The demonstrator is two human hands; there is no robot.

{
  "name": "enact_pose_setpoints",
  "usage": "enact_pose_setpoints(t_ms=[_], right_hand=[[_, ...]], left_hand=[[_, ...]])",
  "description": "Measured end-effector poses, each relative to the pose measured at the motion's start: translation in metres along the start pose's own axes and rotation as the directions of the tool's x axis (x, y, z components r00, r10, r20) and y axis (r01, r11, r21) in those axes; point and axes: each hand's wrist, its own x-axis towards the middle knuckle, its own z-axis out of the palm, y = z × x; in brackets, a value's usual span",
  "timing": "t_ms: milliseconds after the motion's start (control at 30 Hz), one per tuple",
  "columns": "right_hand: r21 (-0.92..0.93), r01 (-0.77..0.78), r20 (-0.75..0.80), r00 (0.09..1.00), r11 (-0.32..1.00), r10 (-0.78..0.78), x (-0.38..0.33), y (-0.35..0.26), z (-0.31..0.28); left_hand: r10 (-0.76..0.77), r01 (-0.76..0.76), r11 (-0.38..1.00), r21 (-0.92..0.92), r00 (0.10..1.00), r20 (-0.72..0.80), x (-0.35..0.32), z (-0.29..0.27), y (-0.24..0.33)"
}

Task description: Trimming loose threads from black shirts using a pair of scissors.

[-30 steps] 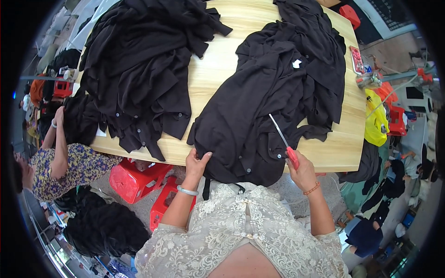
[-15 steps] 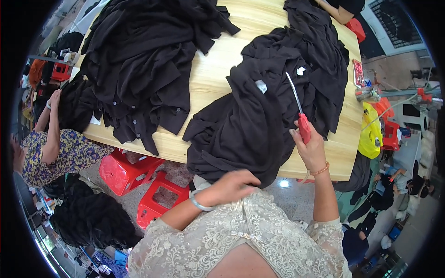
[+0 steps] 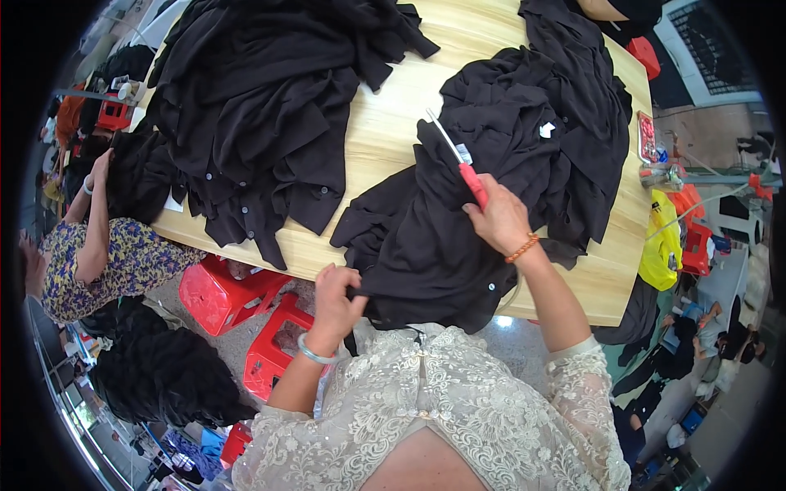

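Observation:
A black knit garment (image 3: 426, 245) with small buttons lies bunched at the near edge of the table, its lower part hanging over toward me. My left hand (image 3: 337, 301) pinches the garment's left edge, fingers closed on the cloth. In my right hand (image 3: 501, 219) is a red-handled tool (image 3: 473, 184) with a long, slim metal blade, pointing away and to the left above the garment. Exactly what kind of tool it is, I cannot make out. Close to the blade shows a pale label (image 3: 464, 154) on the cloth.
A large heap of black garments (image 3: 254, 123) covers the left of the wooden table (image 3: 389, 114). More black clothing (image 3: 585, 123) lies at the right. Red stools (image 3: 225, 299) stand below on the left, beside a person in a floral top (image 3: 123, 262). A yellow bag (image 3: 661, 241) hangs at the right.
My left hand has moved left from the front of my body and taken hold of the garment's edge. My right hand has brought the tool leftward over the garment.

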Motion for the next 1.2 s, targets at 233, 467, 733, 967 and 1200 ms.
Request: enact_pose_setpoints(t_ms=[233,467,733,967,1200], right_hand=[[0.107,0.249,-0.479,0.861,0.963,-0.169,0.025,0.030,-0.125],[-0.287,-0.355,-0.430,0.878,0.890,0.211,0.009,0.140,-0.132],[0.079,-0.116,-0.355,0.925,0.990,0.137,-0.062,0.091,-0.051],[0.080,-0.045,-0.090,0.995,0.996,0.053,-0.105,0.044,-0.042],[0.028,0.021,0.002,1.000,0.999,-0.021,-0.116,0.023,-0.041]], left_hand=[[0.187,-0.136,0.971,0.197,0.944,-0.272,0.065,0.002,-0.005],[0.276,-0.239,0.944,0.226,0.950,-0.149,0.079,0.058,0.002],[-0.241,0.667,0.065,-0.742,0.732,0.637,0.058,0.051,0.064],[-0.163,0.423,-0.630,-0.651,0.747,0.644,0.084,0.060,0.065],[-0.306,0.197,-0.697,-0.689,0.788,0.535,0.085,0.053,0.075]])
